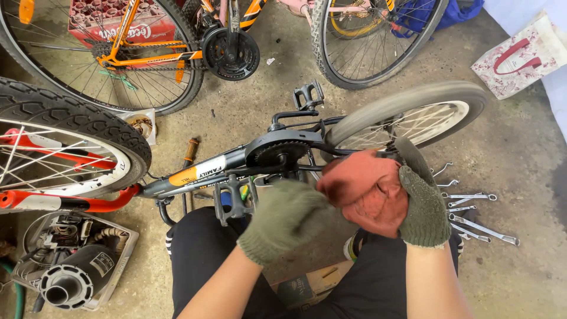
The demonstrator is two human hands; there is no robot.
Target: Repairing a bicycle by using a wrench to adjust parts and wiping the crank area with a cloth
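Both my hands wear green knit gloves with reddish palms. My right hand (387, 198) is turned palm up, fingers curled loosely, just in front of the rear wheel (407, 109) of an upturned small bicycle. My left hand (286, 215) is blurred and sits against the right palm, its fingers at the glove's edge; nothing else shows in either hand. The bicycle's dark frame (201, 174), chainring (283, 150) and black pedals (308, 94) lie right beyond my hands. My knees in black trousers (201, 254) are below.
Several spanners (472, 215) lie on the concrete floor at the right. An orange bicycle (147, 50) and another wheel (366, 41) stand behind. A red-framed wheel (53, 147) fills the left, an open tool case (71, 266) sits at bottom left, a patterned bag (520, 56) at top right.
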